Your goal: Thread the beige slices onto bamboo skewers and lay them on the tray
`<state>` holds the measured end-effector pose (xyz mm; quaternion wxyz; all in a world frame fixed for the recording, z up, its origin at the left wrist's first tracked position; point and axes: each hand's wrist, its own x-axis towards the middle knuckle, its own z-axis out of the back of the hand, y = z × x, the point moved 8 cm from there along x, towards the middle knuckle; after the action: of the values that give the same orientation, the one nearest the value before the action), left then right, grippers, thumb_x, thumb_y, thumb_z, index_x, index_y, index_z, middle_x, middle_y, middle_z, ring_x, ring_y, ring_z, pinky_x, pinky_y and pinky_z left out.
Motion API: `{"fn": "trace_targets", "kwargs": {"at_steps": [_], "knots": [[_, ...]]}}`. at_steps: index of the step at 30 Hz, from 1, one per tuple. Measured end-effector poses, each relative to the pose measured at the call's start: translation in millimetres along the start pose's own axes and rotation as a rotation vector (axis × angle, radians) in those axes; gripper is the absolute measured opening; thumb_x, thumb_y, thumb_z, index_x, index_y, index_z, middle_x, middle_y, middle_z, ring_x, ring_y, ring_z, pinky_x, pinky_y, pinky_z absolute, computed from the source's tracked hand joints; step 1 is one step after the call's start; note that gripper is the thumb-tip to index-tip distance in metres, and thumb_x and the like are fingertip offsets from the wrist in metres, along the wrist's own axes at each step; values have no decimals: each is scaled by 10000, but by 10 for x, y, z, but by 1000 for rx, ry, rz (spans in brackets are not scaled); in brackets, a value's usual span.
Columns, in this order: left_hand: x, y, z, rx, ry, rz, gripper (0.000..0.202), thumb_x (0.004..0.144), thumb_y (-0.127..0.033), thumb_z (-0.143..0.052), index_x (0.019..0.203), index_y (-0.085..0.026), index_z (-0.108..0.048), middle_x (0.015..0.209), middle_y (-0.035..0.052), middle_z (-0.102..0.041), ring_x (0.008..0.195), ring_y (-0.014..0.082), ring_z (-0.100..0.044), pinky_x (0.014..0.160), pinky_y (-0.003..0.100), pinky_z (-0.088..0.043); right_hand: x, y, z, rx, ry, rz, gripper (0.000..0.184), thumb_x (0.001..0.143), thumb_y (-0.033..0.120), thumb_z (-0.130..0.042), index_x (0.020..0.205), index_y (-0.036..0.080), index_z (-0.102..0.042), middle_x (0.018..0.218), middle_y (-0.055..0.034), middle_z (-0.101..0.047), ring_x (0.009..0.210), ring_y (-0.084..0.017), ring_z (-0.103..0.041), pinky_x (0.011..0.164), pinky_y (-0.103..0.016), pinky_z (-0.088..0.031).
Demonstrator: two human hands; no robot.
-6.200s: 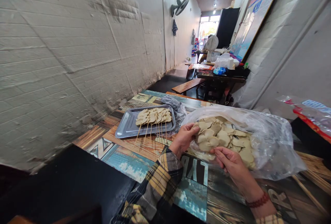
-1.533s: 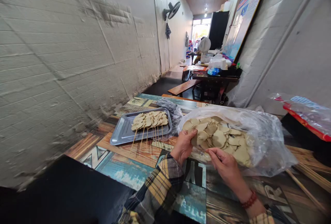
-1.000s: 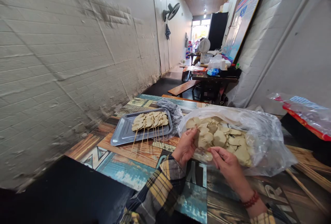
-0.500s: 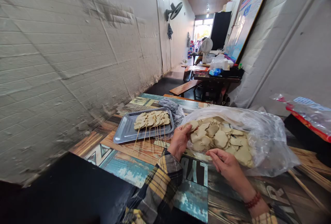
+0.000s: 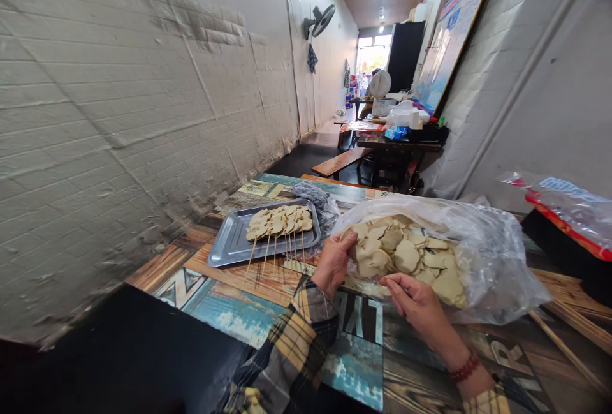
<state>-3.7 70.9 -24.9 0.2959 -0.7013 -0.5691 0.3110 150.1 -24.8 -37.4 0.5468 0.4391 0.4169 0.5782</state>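
Note:
My left hand (image 5: 333, 261) is closed with thumb and fingers on a pale beige food slice (image 5: 352, 235) at the left edge of an open clear plastic bag (image 5: 502, 261). Many similar flat, roundish slices (image 5: 406, 254) lie heaped in the bag's mouth. In front of the heap, my right hand (image 5: 414, 299) makes a pinch with thumb and forefinger; whatever is between the fingertips is too small to make out. Left of my hands, a metal tray (image 5: 229, 242) carries several skewers threaded with slices (image 5: 280, 221), their bare sticks (image 5: 266, 254) poking over the front rim.
Behind the tray lies a crumpled grey cloth or bag (image 5: 315, 197). Loose bamboo sticks (image 5: 568, 344) rest at the right, near a red-edged clear package (image 5: 568, 210). Beyond the patterned wooden table (image 5: 220, 312) stand a bench (image 5: 342, 162) and another cluttered table (image 5: 401, 143).
The view has shifted very slightly. Both hands keep nearly the same pose and place, and the tray and bag stay put.

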Motion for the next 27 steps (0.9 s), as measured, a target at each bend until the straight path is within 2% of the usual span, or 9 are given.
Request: {"fn": "trace_targets", "kwargs": {"at_steps": [9,15,19,24,27], "knots": [[-2,90,-40,12,66,46,452,576,-411,-938,863,-123,-742,799,65,-748,717,162,-673,689,254,-507,5,18,4,98,-39,-34,493,840,658,-598,862,183,-730,440,70,-425,418,-125,-371,458,-270,-325],[-26,151,-36,43,67,153,541,590,-599,-880,863,-165,-707,744,57,-731,617,159,-661,594,264,-513,23,-99,71,170,-87,-80,487,850,646,-610,887,172,-714,475,69,-422,431,-116,-341,443,-257,-244],[-23,131,-11,104,73,115,525,577,-581,-895,782,-152,-673,697,35,-700,571,125,-634,576,237,-501,47,-115,77,175,-108,-59,506,835,669,-618,872,174,-712,461,76,-417,432,-117,-343,472,-270,-289],[-29,112,-25,91,76,129,525,613,-557,-884,878,-152,-681,760,49,-723,640,155,-677,636,266,-533,33,-4,75,238,-115,-80,527,793,690,-654,870,172,-716,453,76,-423,415,-102,-324,454,-261,-286],[-38,66,-43,71,62,126,485,652,-511,-875,910,-152,-675,835,74,-745,691,178,-707,673,293,-556,27,73,209,277,-170,-74,526,769,686,-671,881,174,-710,457,81,-411,420,-100,-328,439,-248,-263]]}}
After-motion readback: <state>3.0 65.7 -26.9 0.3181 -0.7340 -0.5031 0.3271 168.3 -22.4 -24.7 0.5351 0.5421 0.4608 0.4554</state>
